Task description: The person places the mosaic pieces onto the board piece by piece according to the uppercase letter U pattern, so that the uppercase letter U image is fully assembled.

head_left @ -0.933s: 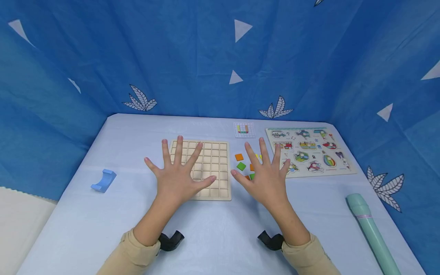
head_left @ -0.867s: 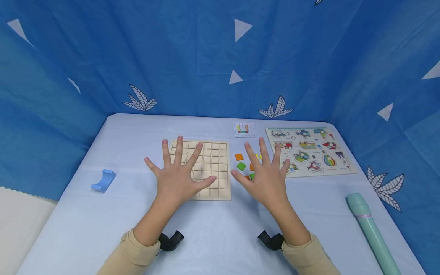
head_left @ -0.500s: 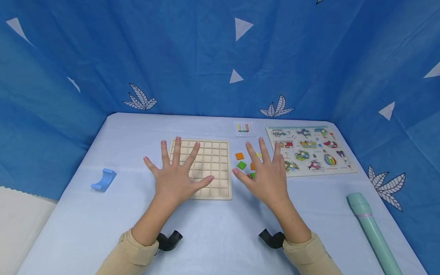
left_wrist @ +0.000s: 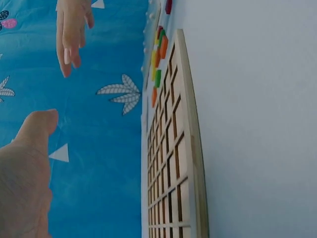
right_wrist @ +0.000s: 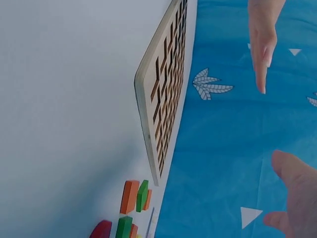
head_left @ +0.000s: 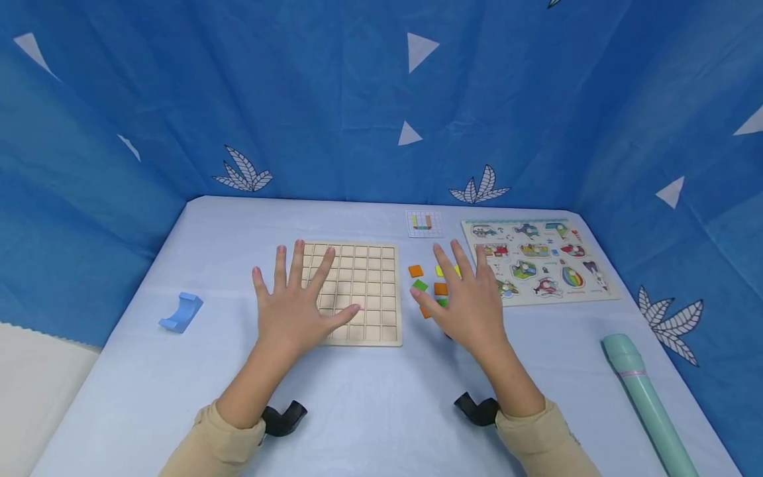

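My left hand (head_left: pixel 293 318) hovers over the left part of a wooden grid board (head_left: pixel 372 291), fingers spread and holding nothing. The board's square cells show bare wood where they are visible. To the right, my right hand (head_left: pixel 473 308) is likewise spread and holds nothing, above small square tiles. Among them are an orange tile (head_left: pixel 415 271), a green tile (head_left: pixel 420 285) and a yellow tile (head_left: pixel 440 271); the hand hides part of the group. In the right wrist view an orange tile (right_wrist: pixel 129 197) and a red piece (right_wrist: pixel 101 230) lie on the table near the board's corner.
Behind the tiles lies a small pattern card (head_left: pixel 424 224) with a coloured U on a grid. A vehicle picture puzzle (head_left: pixel 539 265) sits at the back right. A teal microphone-shaped tube (head_left: pixel 646 401) lies at right, a blue curved block (head_left: pixel 181 313) at left. Blue curtains surround the table.
Both hands have drawn apart, the left one leftward and the right one rightward, their fingers a little less spread. More tiles show beside the right hand. The objects stay where they were.
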Motion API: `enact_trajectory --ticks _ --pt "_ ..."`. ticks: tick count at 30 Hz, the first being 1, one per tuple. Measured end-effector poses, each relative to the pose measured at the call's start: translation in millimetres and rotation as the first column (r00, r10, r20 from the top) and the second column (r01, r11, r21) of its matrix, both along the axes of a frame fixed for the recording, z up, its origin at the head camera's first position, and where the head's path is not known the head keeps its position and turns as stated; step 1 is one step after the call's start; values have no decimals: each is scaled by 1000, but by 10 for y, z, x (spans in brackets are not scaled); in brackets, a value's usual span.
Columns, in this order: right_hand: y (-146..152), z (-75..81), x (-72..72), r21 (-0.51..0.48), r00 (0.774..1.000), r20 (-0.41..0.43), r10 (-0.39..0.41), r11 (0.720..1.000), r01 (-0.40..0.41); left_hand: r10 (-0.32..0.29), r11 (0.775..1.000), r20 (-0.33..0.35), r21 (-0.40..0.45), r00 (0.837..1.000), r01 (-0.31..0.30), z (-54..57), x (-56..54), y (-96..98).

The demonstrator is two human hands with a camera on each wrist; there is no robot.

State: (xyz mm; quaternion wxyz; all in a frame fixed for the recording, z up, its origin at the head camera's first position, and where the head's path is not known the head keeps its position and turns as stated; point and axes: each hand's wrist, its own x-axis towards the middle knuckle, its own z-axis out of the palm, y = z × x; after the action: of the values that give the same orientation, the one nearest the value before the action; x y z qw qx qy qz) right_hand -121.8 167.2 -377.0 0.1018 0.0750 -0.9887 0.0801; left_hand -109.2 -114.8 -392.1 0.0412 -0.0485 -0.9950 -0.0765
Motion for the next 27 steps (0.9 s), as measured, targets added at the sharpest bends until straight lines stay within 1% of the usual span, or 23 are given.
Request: enact_trajectory --ticks 4,7,10,12,14,17,23,27 --pt "68 -53 -49 -10 1000 18 -6 1000 6 -4 1000 -12 18 1000 5 -74 -3 -110" --pt "130 -88 -89 -32 1000 29 -11 999 12 6 999 -34 54 999 -5 -130 -5 -199" --pt "183 -104 -127 -48 999 49 -21 999 24 30 993 -69 117 997 -22 -183 -11 -280" --pt "211 -105 -150 -56 998 64 -29 998 33 44 985 -91 170 995 -28 -214 -22 -326" --pt "234 -110 -170 -55 997 73 -34 998 38 50 978 -97 206 994 -29 -248 -32 -369" --pt "258 -124 -201 -54 997 74 -37 998 41 53 968 -92 251 994 -29 -302 -47 -427" --pt "288 -153 -264 -71 997 64 -40 996 44 63 953 -52 300 997 -45 -416 -47 -510" --pt "326 -179 -314 -80 997 72 -37 996 42 36 948 -11 317 999 -31 -507 -55 -550"
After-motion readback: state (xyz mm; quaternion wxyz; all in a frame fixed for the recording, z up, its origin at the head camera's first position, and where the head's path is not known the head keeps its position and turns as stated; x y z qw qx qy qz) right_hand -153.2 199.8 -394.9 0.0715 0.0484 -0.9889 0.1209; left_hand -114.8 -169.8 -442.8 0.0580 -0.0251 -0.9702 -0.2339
